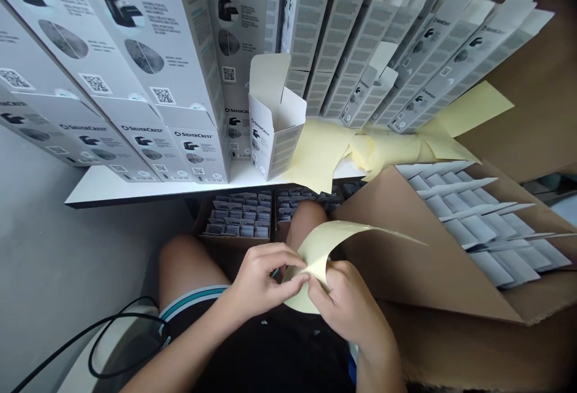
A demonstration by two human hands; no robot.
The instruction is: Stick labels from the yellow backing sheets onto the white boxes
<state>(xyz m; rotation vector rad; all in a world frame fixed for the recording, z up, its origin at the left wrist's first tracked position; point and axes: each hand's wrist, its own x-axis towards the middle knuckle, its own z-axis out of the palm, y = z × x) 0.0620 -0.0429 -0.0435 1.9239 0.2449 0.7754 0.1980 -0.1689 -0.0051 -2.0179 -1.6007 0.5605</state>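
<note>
A pale yellow paper sheet (336, 234) curves upward above my lap, its far tip pointing right. My left hand (270, 276) pinches its near edge between thumb and fingers. On the other side my right hand (338, 294) grips the same sheet, its thumb close to my left fingertips. Whether the paper is a sticker backing or holds small labels, I cannot make out. Straight ahead on the table's front edge stands a small white SilverCrest box (274, 134) with its top flaps up.
Printed SilverCrest cartons (153, 38) are stacked on the white table (103, 185) at the left. Rows of open-topped boxes (360, 44) stand behind. Yellow sheets (318, 146) overhang the edge. A cardboard carton (383, 231) of packed white boxes sits right; a black cable (90, 333) loops at lower left.
</note>
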